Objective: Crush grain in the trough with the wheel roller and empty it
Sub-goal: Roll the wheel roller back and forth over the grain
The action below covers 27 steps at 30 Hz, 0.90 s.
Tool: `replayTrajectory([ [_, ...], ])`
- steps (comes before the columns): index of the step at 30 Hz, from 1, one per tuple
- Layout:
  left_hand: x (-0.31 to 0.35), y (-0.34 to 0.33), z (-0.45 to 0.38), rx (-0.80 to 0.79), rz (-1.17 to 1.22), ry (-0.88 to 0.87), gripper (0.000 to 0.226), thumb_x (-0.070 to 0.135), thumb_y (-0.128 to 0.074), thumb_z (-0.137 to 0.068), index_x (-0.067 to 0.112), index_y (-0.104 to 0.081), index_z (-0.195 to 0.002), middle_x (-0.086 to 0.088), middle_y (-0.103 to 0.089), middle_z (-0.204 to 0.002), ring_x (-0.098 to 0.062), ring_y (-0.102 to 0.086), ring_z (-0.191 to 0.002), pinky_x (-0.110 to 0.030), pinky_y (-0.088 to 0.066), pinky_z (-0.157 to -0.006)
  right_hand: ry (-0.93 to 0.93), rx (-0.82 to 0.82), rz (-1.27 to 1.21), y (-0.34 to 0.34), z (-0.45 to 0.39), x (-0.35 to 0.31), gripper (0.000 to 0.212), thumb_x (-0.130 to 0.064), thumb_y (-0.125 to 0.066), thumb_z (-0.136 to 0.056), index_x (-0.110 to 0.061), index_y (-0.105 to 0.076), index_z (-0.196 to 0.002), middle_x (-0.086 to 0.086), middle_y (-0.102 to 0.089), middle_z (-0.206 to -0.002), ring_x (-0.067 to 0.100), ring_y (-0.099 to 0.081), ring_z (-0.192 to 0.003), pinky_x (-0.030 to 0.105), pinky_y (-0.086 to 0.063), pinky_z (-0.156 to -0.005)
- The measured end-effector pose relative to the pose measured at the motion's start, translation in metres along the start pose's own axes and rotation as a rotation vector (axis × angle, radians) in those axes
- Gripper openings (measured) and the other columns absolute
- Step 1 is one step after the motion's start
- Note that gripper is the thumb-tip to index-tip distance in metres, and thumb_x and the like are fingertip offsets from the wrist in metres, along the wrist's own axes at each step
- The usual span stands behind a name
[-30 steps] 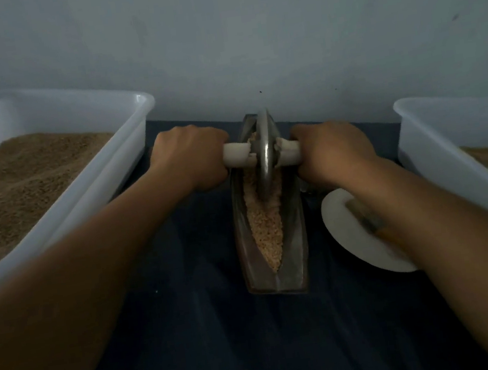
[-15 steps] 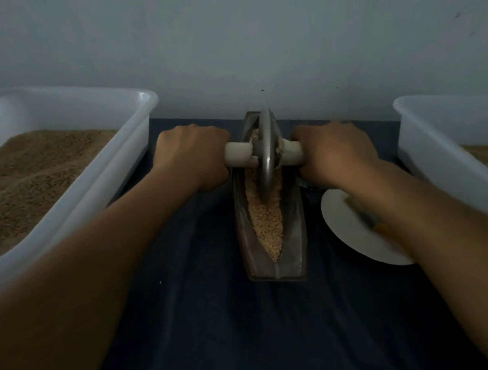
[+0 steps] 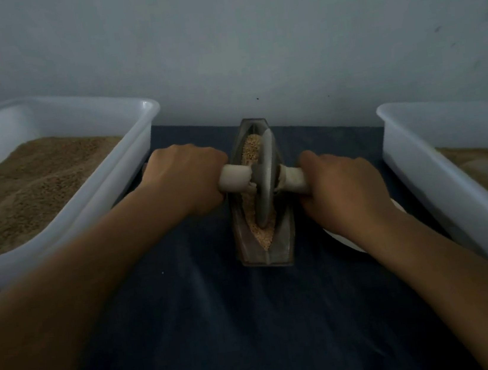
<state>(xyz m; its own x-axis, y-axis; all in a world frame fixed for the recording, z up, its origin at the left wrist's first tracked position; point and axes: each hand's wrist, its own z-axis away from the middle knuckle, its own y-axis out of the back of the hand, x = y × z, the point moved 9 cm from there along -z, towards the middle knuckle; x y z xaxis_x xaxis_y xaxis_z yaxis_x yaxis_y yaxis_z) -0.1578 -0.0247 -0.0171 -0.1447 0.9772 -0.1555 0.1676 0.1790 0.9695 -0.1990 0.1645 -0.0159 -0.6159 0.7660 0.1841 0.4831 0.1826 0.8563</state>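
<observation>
A narrow boat-shaped metal trough (image 3: 287,241) stands lengthwise at the middle of the dark cloth, holding pale grain (image 3: 252,149). A metal wheel roller (image 3: 264,182) stands upright in the trough near its middle, on a pale cross handle. My left hand (image 3: 186,180) grips the handle's left end and my right hand (image 3: 339,187) grips its right end. Grain shows both beyond the wheel and in front of it.
A white tub (image 3: 130,181) full of brown grain sits at the left. Another white tub (image 3: 419,161) with paler material sits at the right. A white plate (image 3: 345,241) lies under my right wrist, mostly hidden. A wall runs close behind the trough.
The wheel has rolled from the trough's far end toward me to about the middle, both hands moving with it. Grain at the far end is now uncovered.
</observation>
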Motion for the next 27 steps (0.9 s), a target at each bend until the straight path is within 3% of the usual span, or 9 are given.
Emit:
replayTrajectory([
  [4,0.0,0.0,0.001,0.006,-0.007,0.014,0.025,0.054,-0.066,-0.082,0.039,-0.051,-0.095,0.007,-0.064,-0.093,-0.021,-0.064,-0.086,-0.038,-0.049,-0.072,-0.01,-0.034,-0.003,-0.005,-0.004,0.002,0.03,-0.034,-0.068,-0.088,-0.023,-0.04,-0.086,0.001,-0.058,-0.079,0.026,-0.055,-0.067,0.034,-0.025,-0.057],
  [9,-0.003,-0.004,-0.011,0.012,-0.015,0.042,0.024,0.052,-0.066,-0.082,0.038,-0.056,-0.098,0.007,-0.06,-0.087,-0.02,-0.057,-0.077,-0.036,-0.044,-0.068,-0.033,-0.138,-0.01,-0.023,-0.023,0.011,0.028,-0.035,-0.067,-0.089,-0.024,-0.041,-0.084,-0.005,-0.043,-0.073,0.016,-0.033,-0.059,0.03,-0.013,-0.048],
  [13,-0.008,-0.009,-0.029,-0.002,0.011,0.058,0.024,0.049,-0.066,-0.081,0.037,-0.06,-0.101,0.005,-0.064,-0.092,-0.022,-0.062,-0.082,-0.036,-0.044,-0.068,-0.053,-0.214,-0.037,-0.037,-0.045,0.02,0.022,-0.037,-0.069,-0.085,-0.025,-0.052,-0.092,-0.002,-0.046,-0.075,0.019,-0.038,-0.062,0.028,-0.019,-0.048],
  [17,-0.011,-0.012,-0.045,0.016,0.014,0.086,0.022,0.045,-0.066,-0.081,0.037,-0.059,-0.1,0.007,-0.054,-0.081,-0.02,-0.051,-0.074,-0.037,-0.04,-0.064,-0.067,-0.296,-0.048,-0.051,-0.068,0.025,0.028,-0.043,-0.073,-0.08,-0.027,-0.055,-0.095,0.0,-0.054,-0.083,0.022,-0.045,-0.069,0.029,-0.025,-0.05],
  [21,-0.016,-0.015,-0.057,0.029,0.035,0.112,0.021,0.041,-0.066,-0.081,0.035,-0.06,-0.099,0.005,-0.053,-0.082,-0.021,-0.048,-0.075,-0.037,-0.038,-0.064,-0.054,-0.331,-0.049,-0.061,-0.089,0.027,0.024,-0.04,-0.07,-0.08,-0.029,-0.061,-0.1,0.002,-0.066,-0.101,0.022,-0.049,-0.077,0.027,-0.026,-0.051],
  [27,-0.016,-0.013,-0.064,0.044,0.016,0.115,0.021,0.043,-0.065,-0.082,0.034,-0.062,-0.101,0.005,-0.05,-0.078,-0.021,-0.046,-0.072,-0.036,-0.034,-0.061,-0.056,-0.393,-0.046,-0.065,-0.097,0.029,0.02,-0.04,-0.069,-0.084,-0.029,-0.059,-0.097,0.0,-0.065,-0.1,0.02,-0.049,-0.075,0.025,-0.026,-0.051],
])
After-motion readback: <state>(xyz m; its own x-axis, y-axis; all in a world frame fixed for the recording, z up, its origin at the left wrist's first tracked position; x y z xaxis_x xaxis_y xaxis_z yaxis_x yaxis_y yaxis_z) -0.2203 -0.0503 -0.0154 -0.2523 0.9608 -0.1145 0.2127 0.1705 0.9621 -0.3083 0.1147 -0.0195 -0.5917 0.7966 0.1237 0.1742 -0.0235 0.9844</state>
